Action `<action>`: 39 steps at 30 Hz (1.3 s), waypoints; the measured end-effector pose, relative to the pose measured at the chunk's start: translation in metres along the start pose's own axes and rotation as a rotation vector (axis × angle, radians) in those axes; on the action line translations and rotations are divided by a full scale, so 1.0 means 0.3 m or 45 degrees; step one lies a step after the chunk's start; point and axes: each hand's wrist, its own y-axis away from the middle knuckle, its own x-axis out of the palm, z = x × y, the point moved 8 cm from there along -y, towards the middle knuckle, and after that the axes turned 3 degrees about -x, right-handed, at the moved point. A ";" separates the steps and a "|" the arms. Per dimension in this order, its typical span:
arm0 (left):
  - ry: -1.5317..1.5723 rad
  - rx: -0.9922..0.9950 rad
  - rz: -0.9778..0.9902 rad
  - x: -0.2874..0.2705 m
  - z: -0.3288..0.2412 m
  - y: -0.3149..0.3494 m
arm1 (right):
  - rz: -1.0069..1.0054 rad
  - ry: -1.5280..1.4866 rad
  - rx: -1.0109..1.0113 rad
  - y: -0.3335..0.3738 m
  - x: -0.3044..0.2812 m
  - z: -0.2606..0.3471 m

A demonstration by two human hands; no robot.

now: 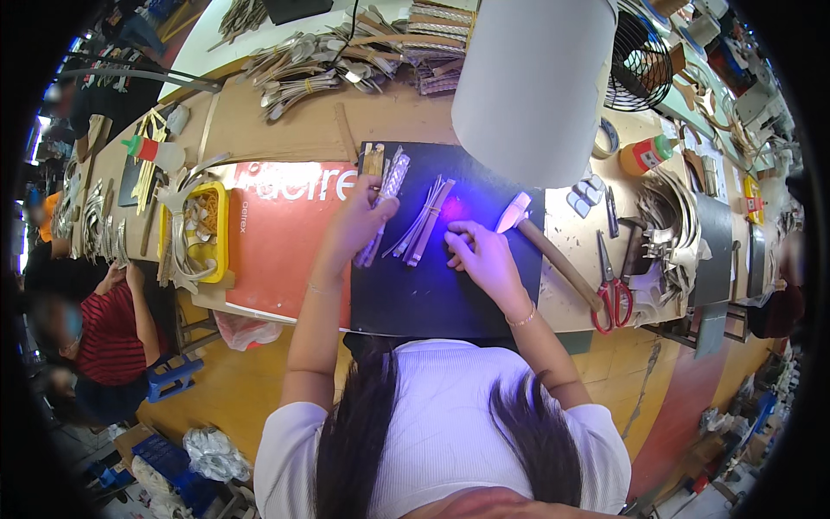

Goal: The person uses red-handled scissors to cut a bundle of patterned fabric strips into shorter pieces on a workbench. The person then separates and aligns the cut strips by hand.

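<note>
My left hand (370,214) is closed round a bundle of silvery braided strips (395,177), held over the left part of a black mat (432,307). Beside it on the mat lies a second bundle of thin brown and pale strips (425,223), tied round near its upper end. My right hand (475,253) hovers just right of that bundle, its fingers bent and apart, with nothing visible in them. A hammer (560,262) with a wooden handle rests close to this hand, its head on the mat's right part. Bluish-purple light falls on the mat and fingers.
A large white cylinder (532,86) overhangs the mat's far side. Red-handled scissors (612,294), an orange bottle (641,157) and curved strips (679,225) lie right. Left are a red sheet (285,259) and a yellow basket (223,233). Strip piles (303,69) lie behind; another person (121,337) sits left.
</note>
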 end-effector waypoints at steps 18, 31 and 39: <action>0.838 -0.113 0.344 0.100 -0.091 0.148 | 0.524 -1.124 0.138 -0.014 0.086 0.087; 0.994 -0.107 0.399 0.125 -0.133 0.190 | 0.629 -1.282 0.137 0.027 0.043 0.147; 0.963 -0.103 0.351 0.127 -0.155 0.196 | 0.569 -1.191 0.133 0.030 0.031 0.162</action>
